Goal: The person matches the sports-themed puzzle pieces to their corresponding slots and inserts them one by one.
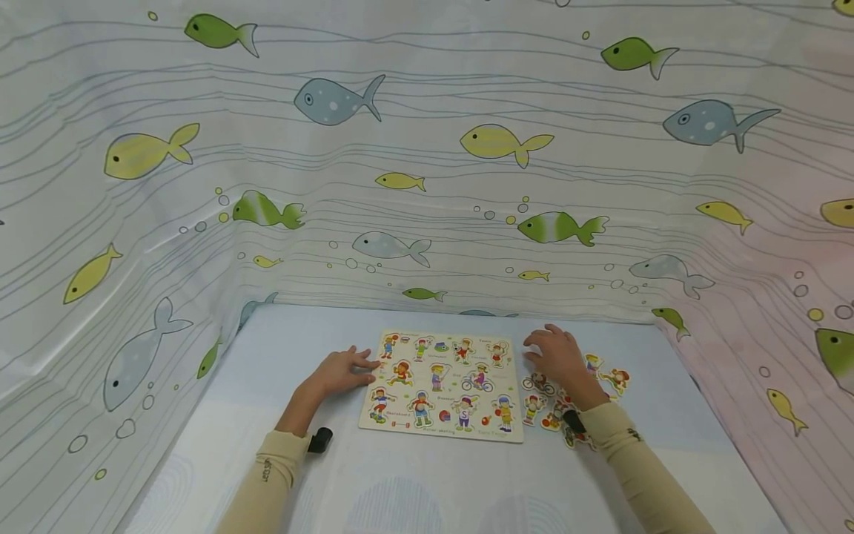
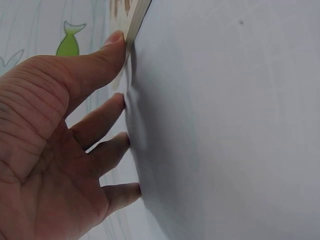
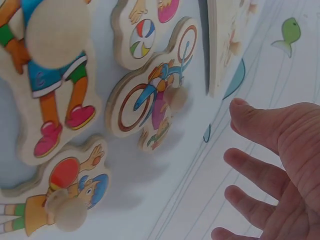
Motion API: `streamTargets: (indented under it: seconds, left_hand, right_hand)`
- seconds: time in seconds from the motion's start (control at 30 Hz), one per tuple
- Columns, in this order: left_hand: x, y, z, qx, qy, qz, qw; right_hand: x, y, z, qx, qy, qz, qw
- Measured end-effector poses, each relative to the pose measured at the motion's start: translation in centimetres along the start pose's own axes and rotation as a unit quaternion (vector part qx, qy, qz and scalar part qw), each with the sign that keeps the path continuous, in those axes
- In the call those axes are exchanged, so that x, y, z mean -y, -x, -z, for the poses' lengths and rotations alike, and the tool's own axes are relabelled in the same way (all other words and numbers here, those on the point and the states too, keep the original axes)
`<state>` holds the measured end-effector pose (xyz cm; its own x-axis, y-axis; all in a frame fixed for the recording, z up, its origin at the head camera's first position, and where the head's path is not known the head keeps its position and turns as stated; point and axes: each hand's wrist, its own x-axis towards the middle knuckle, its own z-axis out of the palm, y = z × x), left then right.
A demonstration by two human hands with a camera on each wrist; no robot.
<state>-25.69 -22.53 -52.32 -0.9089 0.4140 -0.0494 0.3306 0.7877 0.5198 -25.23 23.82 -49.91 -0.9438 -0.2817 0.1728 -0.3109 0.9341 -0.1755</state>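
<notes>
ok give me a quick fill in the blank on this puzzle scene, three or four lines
1. The left hand touches the ____ edge of the puzzle board.
2. The loose pieces lie on the ____ side of the board.
3. The piece nearest the right hand shows a child riding a ____.
4. The curtain is printed with ____.

Missing words: left; right; bicycle; fish

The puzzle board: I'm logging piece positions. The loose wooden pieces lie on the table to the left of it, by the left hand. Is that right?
Not quite. The head view shows the loose wooden pieces lying to the right of the puzzle board, by the right hand. The left hand only touches the board's left edge, with no pieces beside it.
</notes>
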Motion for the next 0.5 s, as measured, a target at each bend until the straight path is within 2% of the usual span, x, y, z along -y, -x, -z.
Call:
streamTargets:
  seconds: [0.5]
  left_hand:
    - [-0.2,0.0,-0.1,0.001,-0.001,0.001,1.0000]
  right_hand:
    - [-1.4,1.4,0.4,-0.001,0.008,-0.020,1.000]
